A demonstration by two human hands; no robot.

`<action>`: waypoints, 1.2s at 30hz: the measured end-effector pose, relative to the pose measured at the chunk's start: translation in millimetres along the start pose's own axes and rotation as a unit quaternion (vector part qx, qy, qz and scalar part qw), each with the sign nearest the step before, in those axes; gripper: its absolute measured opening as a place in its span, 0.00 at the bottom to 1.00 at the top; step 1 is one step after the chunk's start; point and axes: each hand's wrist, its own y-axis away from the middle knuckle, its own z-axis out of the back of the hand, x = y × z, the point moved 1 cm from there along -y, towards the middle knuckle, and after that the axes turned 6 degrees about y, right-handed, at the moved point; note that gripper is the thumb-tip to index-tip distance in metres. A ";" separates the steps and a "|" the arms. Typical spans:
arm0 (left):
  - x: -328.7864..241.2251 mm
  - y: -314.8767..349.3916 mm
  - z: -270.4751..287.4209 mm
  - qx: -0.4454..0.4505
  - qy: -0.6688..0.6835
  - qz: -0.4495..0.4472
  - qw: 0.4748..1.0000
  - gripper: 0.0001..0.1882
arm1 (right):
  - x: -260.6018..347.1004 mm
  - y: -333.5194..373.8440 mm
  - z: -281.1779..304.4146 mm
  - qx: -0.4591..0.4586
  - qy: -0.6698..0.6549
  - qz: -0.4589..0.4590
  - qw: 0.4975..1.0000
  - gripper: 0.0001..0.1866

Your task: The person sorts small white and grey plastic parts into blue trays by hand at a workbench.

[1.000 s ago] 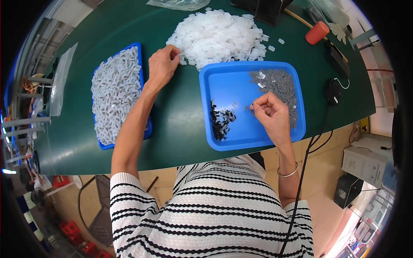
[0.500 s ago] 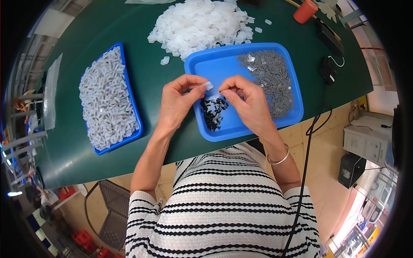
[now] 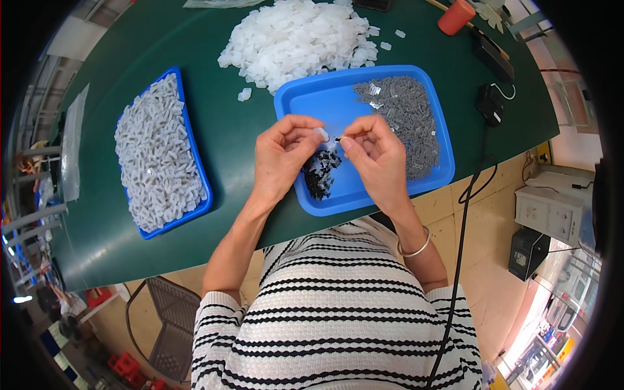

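Observation:
My left hand [image 3: 284, 156] pinches a small translucent white plastic piece [image 3: 321, 134] between thumb and fingers. Just across from it, my right hand [image 3: 377, 156] pinches a tiny dark piece [image 3: 338, 139]; its exact kind is too small to make out. Both hands hover over a blue tray [image 3: 312, 97], fingertips close together. Below them in the tray lies a small heap of black bits [image 3: 320, 175], some with pale sides. The tray's right part holds a spread of small grey parts [image 3: 413, 123].
Beyond the tray rises a large pile of translucent white pieces [image 3: 296, 42]. To the left, a second blue tray [image 3: 207, 195] is full of pale grey parts [image 3: 156, 156]. A red cylinder [image 3: 456, 17], black adapter [image 3: 489, 104] and hanging cable [image 3: 460, 260] are at the right.
My left hand has moved slightly right, and the white piece is now tilted nearer the dark piece. My right hand has turned a little, its fingertips still pinched.

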 end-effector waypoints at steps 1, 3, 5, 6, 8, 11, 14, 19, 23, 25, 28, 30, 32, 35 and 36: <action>-1.5 0.1 -0.9 -0.019 0.036 0.023 0.999 0.08 | 0.5 1.3 0.0 -0.002 0.000 0.000 1.000 0.06; -3.4 0.7 -4.6 -0.035 0.071 0.047 0.996 0.06 | 1.7 3.5 -1.0 0.014 0.042 0.016 0.999 0.07; -2.9 3.9 -12.1 -0.062 0.105 0.056 0.991 0.05 | -1.2 3.8 -4.6 -0.005 0.092 0.040 0.995 0.08; -1.4 5.2 -14.3 -0.059 0.105 0.058 0.991 0.05 | -2.1 3.8 -5.9 -0.021 0.142 0.066 0.988 0.09; 2.1 7.1 -15.3 -0.076 0.110 0.040 0.990 0.05 | 0.4 2.8 -6.3 -0.034 0.170 0.074 0.982 0.10; 4.2 8.5 -12.5 -0.066 0.117 0.057 0.989 0.06 | 2.1 2.2 -5.6 -0.054 0.215 0.099 0.970 0.11; 1.9 9.4 -12.4 -0.060 0.099 0.060 0.991 0.07 | 4.8 2.2 -4.4 -0.064 0.250 0.132 0.957 0.13; -3.0 14.2 -16.1 -0.060 0.046 0.047 0.996 0.07 | 7.8 0.7 -1.9 -0.053 0.309 0.201 0.928 0.15; 0.8 12.6 -14.6 -0.062 0.068 0.027 0.995 0.06 | 13.5 -2.6 -0.4 -0.020 0.317 0.218 0.923 0.16; 4.9 12.0 -11.9 -0.056 0.100 0.043 0.992 0.06 | 14.0 -3.7 0.7 -0.014 0.305 0.213 0.928 0.17; 6.5 11.4 -9.7 -0.050 0.147 0.069 0.985 0.06 | 14.4 -2.5 0.9 -0.011 0.296 0.201 0.934 0.18; 6.3 12.8 -9.4 -0.049 0.164 0.080 0.982 0.06 | 14.3 -0.8 0.5 -0.007 0.250 0.167 0.954 0.18; 3.5 11.5 -10.0 -0.053 0.179 0.090 0.978 0.05 | 14.1 -2.4 1.4 -0.004 0.253 0.172 0.952 0.18; 4.4 10.4 -10.4 -0.054 0.172 0.094 0.979 0.05 | 14.6 -2.5 1.6 0.000 0.248 0.164 0.955 0.18; 4.6 9.7 -10.2 -0.054 0.172 0.094 0.979 0.05 | 14.9 -2.6 1.7 0.000 0.241 0.151 0.959 0.18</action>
